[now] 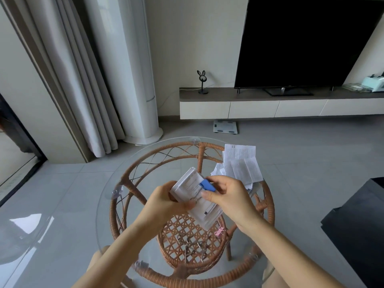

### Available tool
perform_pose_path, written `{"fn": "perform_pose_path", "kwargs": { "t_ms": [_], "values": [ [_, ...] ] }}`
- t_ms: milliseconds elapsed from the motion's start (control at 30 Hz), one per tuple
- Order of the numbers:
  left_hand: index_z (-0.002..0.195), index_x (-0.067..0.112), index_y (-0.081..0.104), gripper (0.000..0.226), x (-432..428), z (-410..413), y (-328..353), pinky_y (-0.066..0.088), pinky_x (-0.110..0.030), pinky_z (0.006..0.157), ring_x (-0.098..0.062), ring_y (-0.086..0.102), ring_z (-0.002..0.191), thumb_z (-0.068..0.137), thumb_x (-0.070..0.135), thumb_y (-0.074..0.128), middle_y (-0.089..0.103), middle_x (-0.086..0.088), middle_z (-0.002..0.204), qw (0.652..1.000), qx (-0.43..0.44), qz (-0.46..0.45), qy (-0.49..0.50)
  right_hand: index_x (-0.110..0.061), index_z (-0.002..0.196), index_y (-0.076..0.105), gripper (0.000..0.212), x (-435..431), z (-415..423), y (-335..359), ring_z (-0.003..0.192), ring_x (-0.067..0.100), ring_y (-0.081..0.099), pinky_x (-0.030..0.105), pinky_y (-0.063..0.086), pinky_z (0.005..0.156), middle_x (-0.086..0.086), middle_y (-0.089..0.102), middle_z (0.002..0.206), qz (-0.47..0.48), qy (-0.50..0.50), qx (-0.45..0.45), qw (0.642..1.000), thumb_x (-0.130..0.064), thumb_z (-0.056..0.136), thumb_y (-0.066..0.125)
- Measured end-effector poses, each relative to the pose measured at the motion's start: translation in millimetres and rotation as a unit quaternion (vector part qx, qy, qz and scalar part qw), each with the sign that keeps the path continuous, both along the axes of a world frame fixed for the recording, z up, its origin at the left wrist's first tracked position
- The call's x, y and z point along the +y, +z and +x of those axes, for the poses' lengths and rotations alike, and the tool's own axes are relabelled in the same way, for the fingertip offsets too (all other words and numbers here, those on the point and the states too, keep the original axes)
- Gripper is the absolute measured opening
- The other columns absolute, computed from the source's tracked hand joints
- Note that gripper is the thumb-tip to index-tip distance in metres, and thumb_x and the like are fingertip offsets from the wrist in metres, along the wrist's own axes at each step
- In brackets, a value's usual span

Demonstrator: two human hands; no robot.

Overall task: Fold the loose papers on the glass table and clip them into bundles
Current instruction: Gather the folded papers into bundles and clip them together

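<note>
Both hands are up over the glass worktop (108, 217), near its middle. Our left hand (166, 202) grips the folded bundle (190, 189) at its left edge, fingers curled under and thumb on top. Our right hand (227, 196) pinches the blue clip (207, 185) between thumb and forefinger, right on the bundle's right edge. The bundle is held above the glass, its long axis running from far left to near right. The loose papers (242, 165) lie on the far right of the worktop, and a pink clip (219, 232) sits just near of the bundle.
</note>
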State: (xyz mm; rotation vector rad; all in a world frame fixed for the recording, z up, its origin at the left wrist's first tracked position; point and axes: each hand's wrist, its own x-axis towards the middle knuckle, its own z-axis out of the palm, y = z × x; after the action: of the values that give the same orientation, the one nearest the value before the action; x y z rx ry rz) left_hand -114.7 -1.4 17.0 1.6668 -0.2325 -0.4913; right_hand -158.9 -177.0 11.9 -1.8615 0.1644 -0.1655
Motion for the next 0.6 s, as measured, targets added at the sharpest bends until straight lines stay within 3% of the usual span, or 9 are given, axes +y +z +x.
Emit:
{"fn": "perform_pose_path", "kwargs": {
  "t_ms": [67,167,367,433,500,600],
  "values": [
    [0.104,0.004,0.06,0.035,-6.2,17.8,-1.2,0.059,-0.035,0.075,-0.026,0.071,0.088,0.074,-0.01,0.071,0.071,-0.015,0.098,0.995,0.047,-0.059,0.061,-0.021,0.121,0.059,0.043,-4.8,16.0,0.1,0.099,0.006,0.062,0.029,0.052,0.09,-0.012,0.063,0.107,-0.076,-0.063,-0.009,0.995,-0.023,0.081,0.073],
    [0.102,0.003,0.059,0.03,-15.1,60.9,-12.8,0.059,-0.031,0.072,-0.027,0.07,0.088,0.077,-0.011,0.068,0.069,-0.016,0.097,0.974,0.114,-0.115,0.159,-0.018,0.118,0.061,0.033,-15.0,30.8,5.8,0.101,0.01,0.06,0.024,0.048,0.085,-0.009,0.062,0.107,-0.107,-0.135,-0.032,0.985,-0.023,0.085,0.068],
    [0.104,0.0,0.059,0.029,-36.9,139.3,-44.9,0.058,-0.023,0.06,-0.023,0.067,0.081,0.078,-0.008,0.069,0.067,-0.018,0.098,0.947,0.136,-0.111,0.268,-0.02,0.1,0.066,0.012,-42.4,30.9,6.8,0.092,0.003,0.058,-0.003,0.035,0.065,-0.014,0.063,0.095,-0.218,-0.169,-0.062,0.959,-0.018,0.09,0.062],
    [0.105,0.0,0.059,0.031,-44.1,159.9,-53.4,0.058,-0.021,0.056,-0.022,0.067,0.079,0.078,-0.008,0.07,0.067,-0.018,0.1,0.941,0.143,-0.108,0.288,-0.018,0.098,0.069,0.013,-55.3,29.0,0.9,0.09,0.009,0.061,0.001,0.034,0.066,-0.011,0.067,0.095,-0.268,-0.197,-0.073,0.94,-0.014,0.087,0.065],
    [0.107,-0.002,0.057,0.034,-45.9,176.9,-59.7,0.057,-0.021,0.052,-0.022,0.066,0.077,0.077,-0.01,0.069,0.067,-0.019,0.1,0.939,0.154,-0.096,0.292,-0.017,0.095,0.071,0.018,-69.0,30.2,-6.6,0.088,0.018,0.064,0.016,0.041,0.071,-0.007,0.07,0.097,-0.334,-0.217,-0.08,0.914,-0.008,0.079,0.071],
    [0.112,-0.005,0.057,0.037,-49.8,198.3,-73.2,0.055,-0.022,0.046,-0.02,0.063,0.067,0.078,-0.005,0.07,0.065,-0.016,0.086,0.948,0.17,0.011,0.269,-0.011,0.092,0.071,0.034,-93.1,32.7,-16.7,0.086,0.029,0.068,0.037,0.052,0.076,0.002,0.071,0.097,-0.398,-0.196,-0.091,0.891,-0.001,0.062,0.081]
  ]
}}
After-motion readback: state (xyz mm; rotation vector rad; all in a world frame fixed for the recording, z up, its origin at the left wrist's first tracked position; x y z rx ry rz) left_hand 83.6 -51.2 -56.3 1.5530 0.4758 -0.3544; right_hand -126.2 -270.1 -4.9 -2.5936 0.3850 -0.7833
